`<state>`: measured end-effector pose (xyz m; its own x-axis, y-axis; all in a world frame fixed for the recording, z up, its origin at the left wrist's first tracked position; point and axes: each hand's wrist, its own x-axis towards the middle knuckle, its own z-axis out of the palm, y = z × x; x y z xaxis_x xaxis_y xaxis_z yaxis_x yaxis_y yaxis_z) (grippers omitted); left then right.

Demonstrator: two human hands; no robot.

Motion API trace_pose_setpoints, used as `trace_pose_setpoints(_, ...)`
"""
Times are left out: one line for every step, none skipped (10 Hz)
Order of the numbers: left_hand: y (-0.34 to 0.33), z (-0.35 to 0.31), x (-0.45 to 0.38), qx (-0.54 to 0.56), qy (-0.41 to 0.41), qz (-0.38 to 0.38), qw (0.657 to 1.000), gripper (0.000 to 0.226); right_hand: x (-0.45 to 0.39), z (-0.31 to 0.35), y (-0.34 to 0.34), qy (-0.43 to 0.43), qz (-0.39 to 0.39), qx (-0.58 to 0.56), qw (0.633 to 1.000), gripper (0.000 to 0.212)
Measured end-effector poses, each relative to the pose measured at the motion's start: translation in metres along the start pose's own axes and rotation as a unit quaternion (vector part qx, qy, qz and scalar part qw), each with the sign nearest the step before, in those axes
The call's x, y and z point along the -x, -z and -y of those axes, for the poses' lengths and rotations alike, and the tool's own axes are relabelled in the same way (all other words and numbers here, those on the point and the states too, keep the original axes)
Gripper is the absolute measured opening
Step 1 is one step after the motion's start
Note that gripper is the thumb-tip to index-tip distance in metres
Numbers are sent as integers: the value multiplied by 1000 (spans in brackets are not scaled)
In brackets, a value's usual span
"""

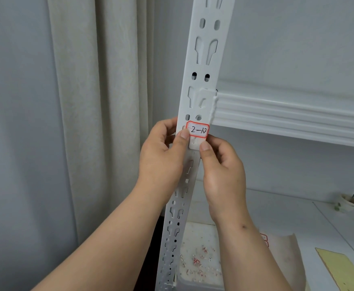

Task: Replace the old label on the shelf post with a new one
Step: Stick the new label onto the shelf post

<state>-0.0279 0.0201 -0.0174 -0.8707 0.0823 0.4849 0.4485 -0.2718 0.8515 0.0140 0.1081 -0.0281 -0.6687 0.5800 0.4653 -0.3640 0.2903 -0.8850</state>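
Note:
A white slotted shelf post runs up the middle of the head view. A red-bordered white label marked "2-10" lies flat on the post just below the shelf beam. My left hand wraps the post from the left, its thumb pressing the label's left edge. My right hand is at the post's right side, thumb tip touching just under the label's lower right corner. No other label is visible on the post.
A white shelf beam joins the post on the right. On the lower shelf lie a label backing sheet, torn red-and-white label scraps, a yellow sheet and a small cup. A curtain hangs on the left.

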Motion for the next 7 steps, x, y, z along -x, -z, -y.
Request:
trace_pose_setpoints(0,-3,1,1,7,-5,1000,12,3,3,0,-9,-10,-2,1000,18)
trace_pose_setpoints(-2,-8,-1,-2,10,-21,1000,7,1,8,-1,-13,-25,6,1000,19)
trace_pose_setpoints(-3,-10,-4,-29,9,-35,999,9,-5,14,-3,-16,-32,33,999,33)
trace_pose_setpoints(-3,-11,-6,-41,12,-32,999,8,-10,18,-3,-18,-31,50,998,36)
trace_pose_setpoints(-3,-13,-5,-42,21,-36,998,8,-10,21,-2,-21,-22,60,998,37)
trace_pose_setpoints(-3,-13,-5,-46,32,-39,998,4,-8,23,-2,-26,-21,64,997,34)
trace_pose_setpoints(-2,-9,0,-54,34,-34,997,19,-1,21,3,-14,-37,79,996,26)
